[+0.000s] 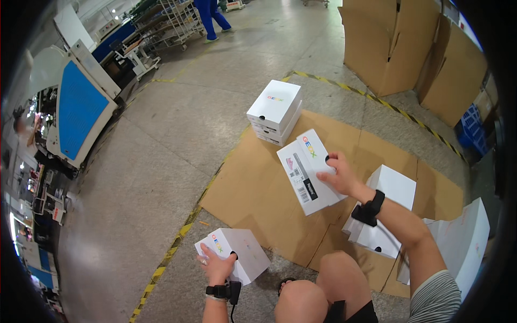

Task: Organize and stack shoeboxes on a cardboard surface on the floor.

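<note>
My right hand point(340, 175) grips a white shoebox point(293, 175) by its lid end, the thumb on the labelled side and the fingers by the round hole. This box is tilted and appears raised over a flat cardboard sheet point(237, 185). Lower left, my left hand point(218, 266) is closed round one end of another white shoebox point(252, 255), fingers over its face and thumb near its hole. Beyond the right-hand box stands a short stack of white shoeboxes point(276, 102). More white boxes point(396, 188) lie beside my right forearm, which partly hides them.
Black-and-yellow tape point(172, 250) borders the floor area. Tall brown cartons point(377, 43) and a blue crate point(471, 126) stand at the far right. To the left are a blue-and-white machine point(83, 110) and a wire rack point(172, 24), with a person in blue trousers point(207, 16) beyond.
</note>
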Motion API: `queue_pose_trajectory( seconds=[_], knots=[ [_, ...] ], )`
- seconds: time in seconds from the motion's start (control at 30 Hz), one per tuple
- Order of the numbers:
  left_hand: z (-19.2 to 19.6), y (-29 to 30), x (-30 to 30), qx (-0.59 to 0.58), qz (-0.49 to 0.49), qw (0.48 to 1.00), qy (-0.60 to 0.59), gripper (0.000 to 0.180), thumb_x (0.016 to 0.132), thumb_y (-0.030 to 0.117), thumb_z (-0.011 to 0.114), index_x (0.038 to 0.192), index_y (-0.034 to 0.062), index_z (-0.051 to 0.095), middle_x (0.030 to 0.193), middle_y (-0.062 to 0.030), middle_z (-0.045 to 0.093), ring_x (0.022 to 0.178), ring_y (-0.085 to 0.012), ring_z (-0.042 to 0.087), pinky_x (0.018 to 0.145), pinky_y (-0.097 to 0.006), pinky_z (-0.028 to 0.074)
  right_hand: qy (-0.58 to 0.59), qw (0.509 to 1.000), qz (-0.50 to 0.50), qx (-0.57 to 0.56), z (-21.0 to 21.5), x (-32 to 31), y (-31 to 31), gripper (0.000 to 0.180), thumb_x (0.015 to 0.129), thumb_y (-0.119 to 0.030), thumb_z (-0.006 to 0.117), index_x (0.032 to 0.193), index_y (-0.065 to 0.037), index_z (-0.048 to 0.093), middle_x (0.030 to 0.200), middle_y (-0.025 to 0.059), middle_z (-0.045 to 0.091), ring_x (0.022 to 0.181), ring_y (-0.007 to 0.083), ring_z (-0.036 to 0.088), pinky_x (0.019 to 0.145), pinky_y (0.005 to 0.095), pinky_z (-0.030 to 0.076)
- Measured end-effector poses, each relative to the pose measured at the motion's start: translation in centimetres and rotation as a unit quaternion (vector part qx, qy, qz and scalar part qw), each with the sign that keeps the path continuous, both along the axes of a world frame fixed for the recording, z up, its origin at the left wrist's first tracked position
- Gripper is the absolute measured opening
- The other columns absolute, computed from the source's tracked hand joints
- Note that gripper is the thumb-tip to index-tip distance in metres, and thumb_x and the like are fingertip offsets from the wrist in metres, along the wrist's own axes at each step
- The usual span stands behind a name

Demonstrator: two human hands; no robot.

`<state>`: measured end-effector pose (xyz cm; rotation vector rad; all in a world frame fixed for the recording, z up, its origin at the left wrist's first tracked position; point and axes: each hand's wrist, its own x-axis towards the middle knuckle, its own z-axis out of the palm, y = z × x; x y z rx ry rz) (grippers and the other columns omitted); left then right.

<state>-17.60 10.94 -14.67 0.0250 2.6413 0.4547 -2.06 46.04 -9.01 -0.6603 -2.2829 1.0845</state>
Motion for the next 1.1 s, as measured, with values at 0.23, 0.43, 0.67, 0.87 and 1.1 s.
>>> queue_pose_trajectory(
  seconds=[0.23,0.43,0.67,0.87,1.1],
  knots=[
    [1.6,-0.8,2.1,0.017,0.014,1.0,-0.019,0.107,0.058,0.032,0.065,0.132,0.0005,-0.007,0.127,-0.0412,0.015,0.125,-0.0471,0.004,0.1,-0.052,0.006,-0.11,0.92,0.025,0.376,-3.2,-1.5,2.6,0.023,0.061,-0.012,0.065,0.078,0.003,0.058,0.113,0.0207,0.04,0.109,0.0324,0.038,0.089,0.0427,0.032],
    [0.7,-0.2,1.7,0.008,-0.023,1.0,-0.006,0.106,0.059,0.032,0.064,0.132,-0.0002,-0.005,0.126,-0.0418,0.016,0.124,-0.0485,0.005,0.1,-0.052,0.008,-0.351,0.871,-0.096,0.331,-18.3,0.6,2.0,0.016,0.072,-0.011,0.05,0.085,-0.006,0.059,0.118,0.0229,0.039,0.112,0.0342,0.036,0.083,0.0433,0.035],
    [-2.3,-0.5,-1.4,0.005,-0.028,0.999,0.032,0.105,0.057,0.034,0.065,0.135,0.008,-0.001,0.129,-0.0379,0.008,0.118,-0.0519,0.016,0.094,-0.054,0.021,-0.332,0.84,-0.04,0.428,-22.2,-2.4,5.1,0.019,0.071,-0.013,0.053,0.089,-0.008,0.057,0.122,0.0222,0.038,0.111,0.0336,0.037,0.075,0.042,0.038],
    [-1.4,-0.4,-0.7,0.031,-0.048,0.998,0.041,0.103,0.059,0.029,0.062,0.133,0.0001,-0.003,0.127,-0.0407,0.009,0.119,-0.0501,0.015,0.099,-0.047,0.012,-0.38,0.8,-0.024,0.463,-20.3,-6.5,10.3,0.011,0.07,-0.011,0.053,0.078,-0.008,0.06,0.11,0.0137,0.045,0.098,0.0274,0.045,0.068,0.0359,0.043],
    [0.8,0.6,-0.7,-0.006,-0.09,0.994,0.055,0.093,0.067,0.029,0.063,0.131,-0.0067,0.007,0.128,-0.0357,0.022,0.121,-0.0492,0.016,0.101,-0.045,0.016,-0.355,0.816,-0.103,0.445,-19.8,-12.6,13.4,0.01,0.069,-0.009,0.053,0.069,-0.006,0.063,0.09,0.0086,0.049,0.088,0.0227,0.05,0.06,0.0297,0.049]
  ],
)
